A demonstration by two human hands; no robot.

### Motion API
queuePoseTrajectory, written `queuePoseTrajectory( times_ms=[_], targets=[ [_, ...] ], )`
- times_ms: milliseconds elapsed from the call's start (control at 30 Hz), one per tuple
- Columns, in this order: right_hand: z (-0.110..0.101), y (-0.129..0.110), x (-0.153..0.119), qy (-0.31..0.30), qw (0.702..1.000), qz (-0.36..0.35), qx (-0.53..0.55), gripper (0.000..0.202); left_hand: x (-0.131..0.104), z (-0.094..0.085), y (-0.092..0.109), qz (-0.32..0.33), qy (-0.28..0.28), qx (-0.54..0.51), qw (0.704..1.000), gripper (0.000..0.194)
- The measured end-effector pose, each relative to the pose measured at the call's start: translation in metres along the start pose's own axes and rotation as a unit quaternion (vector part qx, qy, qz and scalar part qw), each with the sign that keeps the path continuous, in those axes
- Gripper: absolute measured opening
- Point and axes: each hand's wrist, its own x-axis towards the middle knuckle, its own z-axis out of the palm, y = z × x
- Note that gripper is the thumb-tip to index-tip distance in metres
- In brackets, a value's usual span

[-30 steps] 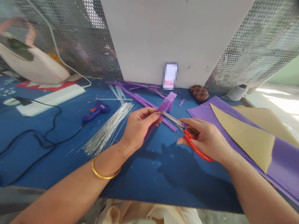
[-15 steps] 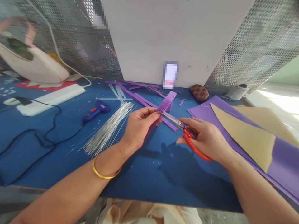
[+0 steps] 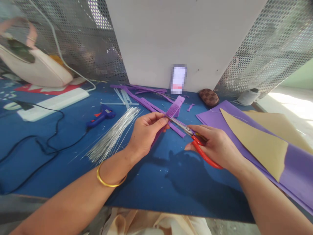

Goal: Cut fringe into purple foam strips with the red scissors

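Between thumb and fingers, my left hand (image 3: 150,130) pinches a purple strip (image 3: 176,106) whose far end stands up and folds over, with a row of fine marks along it. My right hand (image 3: 215,143) is closed around the red handles of a pair of scissors (image 3: 205,156). The metal blades reach left and meet the strip right beside my left thumb; whether they are fully closed is hard to see. Below the hands, another purple strip (image 3: 179,130) lies on the blue table (image 3: 151,189).
Thin silvery wires (image 3: 114,133) lie left of my hands, beside a blue glue gun (image 3: 101,116) with a black cord. More purple strips (image 3: 141,102) lie behind. Purple sheets (image 3: 298,169) with tan paper (image 3: 256,140) are at right. A phone (image 3: 178,79) leans on the white panel.
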Motion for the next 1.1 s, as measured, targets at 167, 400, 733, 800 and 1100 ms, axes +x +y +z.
queuePoseTrajectory(
  times_ms=[167,400,733,800,1100],
  targets=[
    [-0.001,0.000,0.000,0.001,1.000,-0.002,0.007,0.051,0.001,-0.001,-0.001,-0.017,0.009,0.001,1.000,0.013],
    [-0.002,0.001,0.001,-0.004,1.000,-0.011,0.005,0.050,0.001,-0.001,0.000,-0.037,-0.005,-0.019,0.999,0.012],
    [-0.009,0.000,0.000,-0.018,1.000,-0.020,0.011,0.050,0.000,0.001,0.002,-0.053,-0.017,-0.055,0.997,0.014],
    [-0.010,0.002,0.002,-0.024,0.999,-0.021,0.016,0.049,0.000,0.002,0.001,-0.056,-0.013,-0.064,0.996,0.015],
    [-0.019,0.018,0.000,-0.038,0.997,0.004,0.066,0.058,-0.001,0.014,0.006,-0.075,-0.004,-0.070,0.995,0.022]
  ],
)
